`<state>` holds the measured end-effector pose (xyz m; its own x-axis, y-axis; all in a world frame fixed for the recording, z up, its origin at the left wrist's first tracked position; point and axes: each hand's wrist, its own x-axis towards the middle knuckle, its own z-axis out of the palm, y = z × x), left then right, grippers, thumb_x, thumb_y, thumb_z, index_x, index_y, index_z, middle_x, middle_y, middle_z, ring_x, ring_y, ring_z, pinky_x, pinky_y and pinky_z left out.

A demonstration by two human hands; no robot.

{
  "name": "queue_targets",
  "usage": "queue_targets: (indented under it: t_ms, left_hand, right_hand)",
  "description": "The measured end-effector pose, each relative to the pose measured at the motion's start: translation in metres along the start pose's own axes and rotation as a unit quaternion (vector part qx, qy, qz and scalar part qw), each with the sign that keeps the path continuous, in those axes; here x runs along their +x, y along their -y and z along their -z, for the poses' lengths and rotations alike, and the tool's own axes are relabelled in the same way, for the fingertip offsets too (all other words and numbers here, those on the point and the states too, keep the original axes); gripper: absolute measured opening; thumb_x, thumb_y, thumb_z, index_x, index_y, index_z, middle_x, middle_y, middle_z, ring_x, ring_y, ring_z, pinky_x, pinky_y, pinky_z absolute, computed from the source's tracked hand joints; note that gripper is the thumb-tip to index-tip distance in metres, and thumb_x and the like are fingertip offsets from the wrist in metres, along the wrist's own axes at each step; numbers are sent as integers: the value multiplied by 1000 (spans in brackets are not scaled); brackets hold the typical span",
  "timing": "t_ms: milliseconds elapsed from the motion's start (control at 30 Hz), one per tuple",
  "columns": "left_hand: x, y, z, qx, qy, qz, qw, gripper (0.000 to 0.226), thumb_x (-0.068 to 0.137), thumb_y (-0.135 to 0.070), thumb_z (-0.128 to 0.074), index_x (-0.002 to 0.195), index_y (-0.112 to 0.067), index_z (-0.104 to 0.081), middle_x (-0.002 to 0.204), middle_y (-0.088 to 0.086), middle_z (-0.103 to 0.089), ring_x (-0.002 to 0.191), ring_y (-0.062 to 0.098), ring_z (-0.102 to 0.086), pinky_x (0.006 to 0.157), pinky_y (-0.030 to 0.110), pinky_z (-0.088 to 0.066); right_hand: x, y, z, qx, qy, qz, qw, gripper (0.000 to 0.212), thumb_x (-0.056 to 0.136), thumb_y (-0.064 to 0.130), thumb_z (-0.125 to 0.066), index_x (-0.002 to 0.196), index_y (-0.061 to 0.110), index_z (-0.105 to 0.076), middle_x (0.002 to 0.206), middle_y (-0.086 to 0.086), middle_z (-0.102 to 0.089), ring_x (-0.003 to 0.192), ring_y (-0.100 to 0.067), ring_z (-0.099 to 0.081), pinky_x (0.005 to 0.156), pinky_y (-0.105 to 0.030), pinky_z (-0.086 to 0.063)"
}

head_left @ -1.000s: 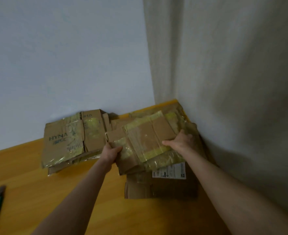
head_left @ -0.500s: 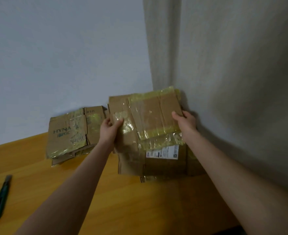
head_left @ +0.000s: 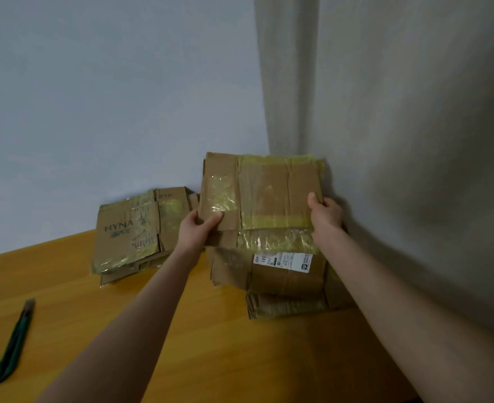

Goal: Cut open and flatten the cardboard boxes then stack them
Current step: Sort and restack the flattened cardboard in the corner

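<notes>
Change since 1.0 s ago: the flattened box (head_left: 272, 193) has come up from lying across the stack and now stands nearly upright, face toward the camera. There is little change from 0.5 s ago. It sits just right of frame centre, above the stack of flattened boxes (head_left: 286, 283) and close in front of the curtain (head_left: 399, 170).

Hands: the left hand (head_left: 196, 231) pinches the lower left corner. Its thumb lies on the front face at a patch of clear tape, and its fingers are behind the board, hidden. The right hand (head_left: 325, 216) grips the right edge, thumb on the front, fingers wrapped behind and out of sight.

Unclear: the held box's lower edge runs into a crinkled band of tape, so I cannot tell whether it touches the stack or hangs free. The white label (head_left: 283, 261) on the stack is too small to read. The right forearm covers the stack's right side. The sheets cannot be counted.

Around: a second pile (head_left: 129, 234), printed "HYNA", lies left of centre against the wall (head_left: 109, 97), just beside the left hand. Its right end goes behind the held box. A green utility knife (head_left: 13, 344) lies at lower left on the desk (head_left: 210, 359), well apart from both piles, its upper tip blurred.

Edges: the stack sits in the corner where wall meets curtain. Desk wood shows between the knife and the piles and between the forearms. The desk's near edge shows at bottom right.
</notes>
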<state>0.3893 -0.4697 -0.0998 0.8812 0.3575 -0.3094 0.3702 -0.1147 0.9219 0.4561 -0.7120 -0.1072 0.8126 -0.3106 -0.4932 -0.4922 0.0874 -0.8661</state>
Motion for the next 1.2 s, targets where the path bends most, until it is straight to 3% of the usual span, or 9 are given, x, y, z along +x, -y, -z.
queue_targets:
  t_ms: [233,367,467,533,667,767,900,1000,1200]
  left_hand:
    - [12,5,16,-61,-96,126,985,36,92,-30,-63,116,-4,-57,105,13,-62,99,34,-61,88,55,-53]
    - [17,11,20,-115,-143,178,967,45,91,-23,-66,125,3,-52,122,21,-58,108,40,-58,90,58,-50]
    - [22,13,23,-170,-163,213,948,43,90,-22,-67,122,3,-53,120,21,-59,104,38,-62,78,50,-55]
    - [27,14,25,-182,-160,223,944,43,89,-23,-68,122,1,-53,118,19,-61,98,34,-64,66,43,-54]
    - [35,14,41,-218,-154,217,939,42,87,-26,-70,118,-3,-56,116,16,-63,92,29,-65,65,41,-56]
    - [39,12,56,-228,-142,212,940,40,88,-26,-69,118,-3,-57,110,12,-64,90,25,-66,65,39,-56]
    - [23,22,46,-173,-89,195,961,19,92,-22,-63,102,-6,-60,103,14,-65,83,27,-64,58,38,-56]
    - [2,52,18,-97,-55,204,973,36,93,-23,-62,122,-3,-55,119,17,-60,103,33,-60,86,47,-53]
    - [-8,83,-11,126,-52,212,968,62,88,-37,-67,135,-5,-44,132,20,-48,121,37,-47,102,48,-44]
  right_hand:
    - [-11,5,-3,80,139,-110,981,61,88,72,-34,106,21,-62,99,-1,-70,85,-23,-68,67,-38,-54]
    - [-17,-39,-12,-95,51,19,994,36,102,44,-29,105,24,-59,101,4,-64,75,-12,-58,63,-34,-48]
    - [-13,-83,-13,-417,117,194,880,32,98,31,-47,128,21,-52,126,-4,-58,109,-22,-56,92,-41,-50]
    - [-15,-103,-19,-555,232,220,768,67,91,43,-58,149,34,-25,158,-3,-17,144,-31,-16,113,-46,-27]
    - [-13,-116,-36,-656,287,159,679,83,89,50,-58,150,46,-2,155,-4,30,140,-40,26,116,-55,-1]
    - [-6,-109,-40,-612,258,165,729,40,98,34,-47,138,36,-41,161,-8,-5,146,-37,-5,114,-52,-24]
    - [8,-73,-22,-117,21,22,993,27,101,35,-42,107,19,-62,114,-13,-66,87,-20,-62,77,-34,-50]
    - [32,-50,4,-49,-51,-13,997,58,99,54,-32,126,11,-60,125,-15,-63,115,-32,-57,100,-43,-43]
    - [22,-69,-8,-328,113,-2,938,84,83,55,-64,147,13,-31,147,-11,-41,131,-33,-43,103,-44,-40]
